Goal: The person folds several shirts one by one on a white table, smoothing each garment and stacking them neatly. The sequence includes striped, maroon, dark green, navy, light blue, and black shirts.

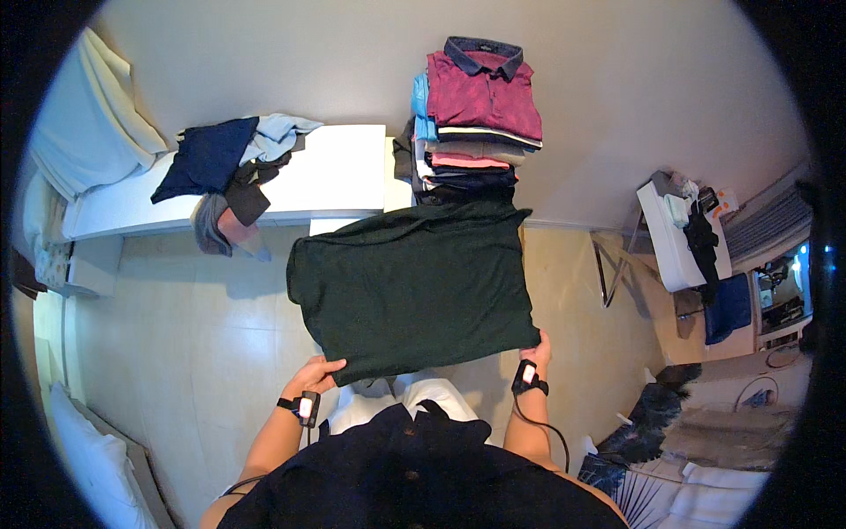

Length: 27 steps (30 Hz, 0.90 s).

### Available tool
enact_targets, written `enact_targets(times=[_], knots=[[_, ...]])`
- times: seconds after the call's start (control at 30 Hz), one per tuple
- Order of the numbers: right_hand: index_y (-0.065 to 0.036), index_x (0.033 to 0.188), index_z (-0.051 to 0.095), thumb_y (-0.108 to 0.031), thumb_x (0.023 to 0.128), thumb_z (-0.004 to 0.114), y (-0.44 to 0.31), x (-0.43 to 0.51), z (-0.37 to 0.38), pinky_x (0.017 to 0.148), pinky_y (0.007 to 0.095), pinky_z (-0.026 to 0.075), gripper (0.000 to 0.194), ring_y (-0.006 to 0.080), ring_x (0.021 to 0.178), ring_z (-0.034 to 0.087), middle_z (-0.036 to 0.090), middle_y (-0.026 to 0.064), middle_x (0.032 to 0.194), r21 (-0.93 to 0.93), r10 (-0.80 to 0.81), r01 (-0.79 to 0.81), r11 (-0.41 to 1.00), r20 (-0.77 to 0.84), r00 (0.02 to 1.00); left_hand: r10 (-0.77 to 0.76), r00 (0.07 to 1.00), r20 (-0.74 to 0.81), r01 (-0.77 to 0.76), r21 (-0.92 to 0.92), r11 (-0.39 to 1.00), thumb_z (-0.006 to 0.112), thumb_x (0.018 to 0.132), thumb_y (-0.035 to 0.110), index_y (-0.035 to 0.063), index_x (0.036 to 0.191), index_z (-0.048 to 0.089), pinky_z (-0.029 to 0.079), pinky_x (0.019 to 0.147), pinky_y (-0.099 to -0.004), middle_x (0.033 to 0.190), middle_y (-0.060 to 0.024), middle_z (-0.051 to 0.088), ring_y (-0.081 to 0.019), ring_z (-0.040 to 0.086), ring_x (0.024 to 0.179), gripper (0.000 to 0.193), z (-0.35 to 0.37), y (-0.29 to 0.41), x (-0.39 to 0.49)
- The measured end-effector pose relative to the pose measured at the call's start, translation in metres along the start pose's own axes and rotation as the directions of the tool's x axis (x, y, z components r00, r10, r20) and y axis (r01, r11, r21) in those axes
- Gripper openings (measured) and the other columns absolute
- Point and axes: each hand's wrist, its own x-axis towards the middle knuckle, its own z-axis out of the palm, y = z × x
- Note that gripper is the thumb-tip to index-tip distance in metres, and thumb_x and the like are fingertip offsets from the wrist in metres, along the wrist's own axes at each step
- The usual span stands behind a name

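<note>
A dark green cloth garment lies spread in front of me, its far edge at the foot of a stack of folded clothes. My left hand pinches its near left corner, thumb on top. At the near right corner my right hand grips the cloth, with the fingers partly hidden. On top of the stack is a folded dark red polo shirt with a dark collar; folded pink, grey, black and blue clothes are layered below it. The surface under the green garment is mostly hidden.
A long white shelf at the left bears a navy garment, a light blue cloth and dark pieces, some hanging over its edge. A white table with clothes stands at the right. A bed or cushion is at lower left.
</note>
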Motion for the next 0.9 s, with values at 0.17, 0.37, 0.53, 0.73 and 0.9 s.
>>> enact_targets(times=[0.17, 0.37, 0.53, 0.73, 0.9], knots=[[-0.006, 0.081, 0.051, -0.011, 0.085, 0.066, -0.011, -0.02, 0.034, 0.041, 0.0345, 0.044, 0.017, 0.019, 0.057, 0.055, 0.058, 0.0066, 0.075, -0.445, -0.439, 0.354, 0.823, -0.101, 0.893, 0.032, 0.999, -0.023, -0.038, -0.352, 0.935, 0.055, 0.096, 0.008, -0.0088, 0.127, 0.048, 0.052, 0.096, -0.0403, 0.126, -0.0181, 0.058, -0.0284, 0.061, 0.112, 0.036, -0.017, 0.017, 0.012], [-0.006, 0.082, 0.052, -0.016, 0.089, 0.062, 0.006, 0.069, 0.128, 0.045, 0.0321, 0.049, 0.015, 0.0196, 0.056, 0.056, 0.058, 0.0088, 0.071, -0.352, -0.29, 0.348, 0.869, 0.209, 0.934, 0.431, 0.778, 0.457, -0.044, -0.645, 0.763, 0.052, 0.098, 0.013, -0.0021, 0.112, 0.055, 0.05, 0.094, -0.0417, 0.111, -0.0127, 0.063, -0.0275, 0.061, 0.104, 0.02, -0.053, 0.092, 0.128], [0.003, 0.084, 0.064, -0.01, 0.081, 0.065, 0.066, 0.066, 0.157, 0.043, 0.0356, 0.049, 0.013, 0.0216, 0.06, 0.063, 0.062, 0.0117, 0.071, -0.862, 0.183, 0.174, 0.475, 0.29, 0.939, 0.369, 0.834, -0.411, -0.25, 0.315, 0.916, 0.075, 0.08, 0.022, 0.0023, 0.1, 0.062, 0.049, 0.077, -0.0404, 0.089, -0.0098, 0.064, -0.0283, 0.062, 0.082, 0.031, 0.048, 0.096, 0.139], [0.002, 0.1, 0.063, -0.015, 0.085, 0.067, 0.125, 0.045, 0.118, 0.06, 0.0318, 0.054, 0.023, 0.0201, 0.07, 0.066, 0.068, 0.0148, 0.087, -0.773, 0.064, 0.615, 0.152, 0.629, 0.775, 0.672, 0.492, -0.553, 0.458, 0.821, 0.34, 0.079, 0.076, 0.029, 0.0053, 0.096, 0.06, 0.043, 0.09, -0.0486, 0.112, -0.016, 0.057, -0.0356, 0.049, 0.113, 0.036, 0.084, 0.056, 0.123], [0.006, 0.1, 0.063, -0.021, 0.09, 0.068, 0.145, -0.042, 0.135, 0.073, 0.0276, 0.056, 0.029, 0.0187, 0.085, 0.068, 0.068, 0.0157, 0.095, -0.893, 0.816, 0.212, 0.398, 0.45, 0.363, 0.356, 0.84, -0.41, -0.045, 0.601, 0.798, 0.07, 0.085, 0.013, 0.0127, 0.079, 0.052, 0.042, 0.044, -0.0309, 0.057, 0.0022, 0.046, -0.0147, 0.052, 0.05, 0.019, 0.053, 0.068, 0.14]])
